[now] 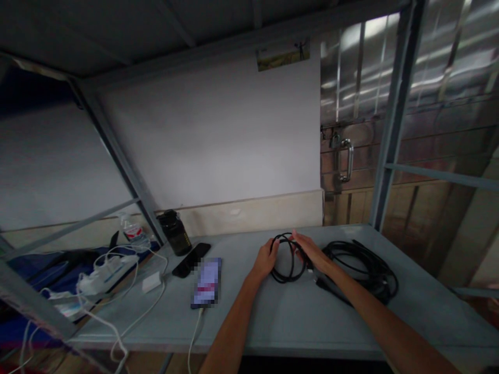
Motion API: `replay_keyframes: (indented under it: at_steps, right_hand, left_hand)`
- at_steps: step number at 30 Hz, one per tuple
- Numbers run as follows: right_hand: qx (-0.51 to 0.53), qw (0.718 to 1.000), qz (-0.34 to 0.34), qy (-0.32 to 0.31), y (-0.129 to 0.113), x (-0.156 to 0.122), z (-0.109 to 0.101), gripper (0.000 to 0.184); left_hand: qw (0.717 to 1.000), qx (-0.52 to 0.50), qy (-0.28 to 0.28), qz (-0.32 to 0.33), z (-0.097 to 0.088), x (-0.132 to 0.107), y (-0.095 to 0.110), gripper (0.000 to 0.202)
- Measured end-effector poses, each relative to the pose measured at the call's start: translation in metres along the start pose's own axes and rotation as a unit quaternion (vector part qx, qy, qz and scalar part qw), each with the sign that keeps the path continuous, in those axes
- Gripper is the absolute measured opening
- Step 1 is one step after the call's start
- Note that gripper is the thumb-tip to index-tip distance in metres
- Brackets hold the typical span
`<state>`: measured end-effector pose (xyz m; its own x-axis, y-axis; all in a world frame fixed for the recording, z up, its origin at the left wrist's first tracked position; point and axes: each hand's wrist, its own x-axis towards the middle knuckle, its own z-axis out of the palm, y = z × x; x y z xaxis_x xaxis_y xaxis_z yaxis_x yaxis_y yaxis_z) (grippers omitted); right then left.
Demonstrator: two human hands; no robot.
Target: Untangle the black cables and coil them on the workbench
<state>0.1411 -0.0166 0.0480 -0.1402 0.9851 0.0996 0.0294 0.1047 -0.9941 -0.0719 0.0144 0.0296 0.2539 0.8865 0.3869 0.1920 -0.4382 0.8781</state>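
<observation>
A thin black cable (287, 281), looped into a small coil, is held between my hands above the grey shelf. My left hand (267, 255) pinches the coil's left side with its fingers closed. On the coil's upper right, my right hand (307, 249) is closed around the cable, and a small pale connector end shows just below it. A larger coil of thick black cable (362, 259) lies on the shelf to the right, partly behind my right forearm.
Left of my hands lie a lit phone (206, 283) with a charging cord, a dark phone (191, 259), a white adapter (152, 282) and a dark bottle (174, 234). A white power strip (109, 272) sits beyond the metal post (150, 213). Another post (384, 192) stands right.
</observation>
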Motion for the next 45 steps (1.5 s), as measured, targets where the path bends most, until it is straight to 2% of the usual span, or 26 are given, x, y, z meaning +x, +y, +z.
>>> replay_keyframes:
  at_steps: [3,7,9,12,15,18,21,23,25,29,35,38,40,43,45]
  right_hand:
    - [-0.025,0.999,-0.026,-0.008,-0.002,-0.001,0.0,0.067]
    - [-0.022,1.0,-0.01,-0.015,0.002,0.004,-0.001,0.059]
    - [-0.02,1.0,-0.015,-0.012,0.008,0.009,-0.002,0.052]
    - [-0.032,0.999,-0.024,-0.005,0.02,0.015,-0.002,0.05]
    - [-0.031,0.999,-0.011,-0.006,0.029,0.016,-0.001,0.054]
    - [-0.021,0.999,-0.009,-0.032,0.032,0.014,-0.001,0.058]
    - [-0.001,0.998,-0.012,-0.066,0.031,0.012,0.001,0.06]
    - [0.009,0.997,-0.007,-0.074,0.03,0.011,0.002,0.06]
    - [0.016,0.998,0.001,-0.066,0.029,0.011,0.003,0.058]
    - [0.029,0.999,0.023,-0.033,0.029,0.014,0.001,0.05]
    - [0.006,0.998,0.036,-0.044,0.027,0.011,0.0,0.04]
    - [0.015,0.998,0.023,-0.062,0.023,0.007,0.0,0.046]
    - [0.066,0.996,0.011,-0.064,0.018,0.006,0.0,0.051]
    - [0.177,0.984,-0.007,-0.027,0.007,0.006,-0.002,0.059]
    - [0.232,0.972,-0.026,0.016,0.002,0.008,-0.004,0.062]
  left_hand:
    - [1.0,-0.003,-0.001,0.005,0.0,0.001,-0.001,0.038]
    - [0.999,0.026,0.008,0.021,0.0,0.004,-0.007,0.041]
    - [1.0,0.012,0.012,0.001,0.0,0.006,-0.01,0.045]
    - [0.995,-0.07,0.022,-0.07,0.001,0.009,-0.012,0.055]
    - [0.971,-0.193,0.065,-0.128,-0.001,0.01,-0.01,0.064]
    - [0.939,-0.282,0.12,-0.153,-0.006,0.011,-0.009,0.066]
    - [0.918,-0.301,0.183,-0.182,-0.011,0.014,-0.01,0.061]
    - [0.916,-0.283,0.199,-0.205,-0.012,0.015,-0.01,0.055]
    - [0.923,-0.268,0.177,-0.214,-0.012,0.015,-0.009,0.055]
    - [0.934,-0.279,0.095,-0.202,-0.012,0.013,-0.005,0.061]
    - [0.942,-0.257,0.014,-0.214,-0.01,0.01,-0.007,0.057]
    - [0.931,-0.277,-0.018,-0.235,-0.01,0.009,-0.005,0.062]
    - [0.917,-0.314,-0.028,-0.245,-0.012,0.009,0.001,0.066]
    - [0.891,-0.382,-0.032,-0.243,-0.017,0.01,0.012,0.069]
    - [0.888,-0.402,-0.018,-0.225,-0.019,0.011,0.017,0.071]
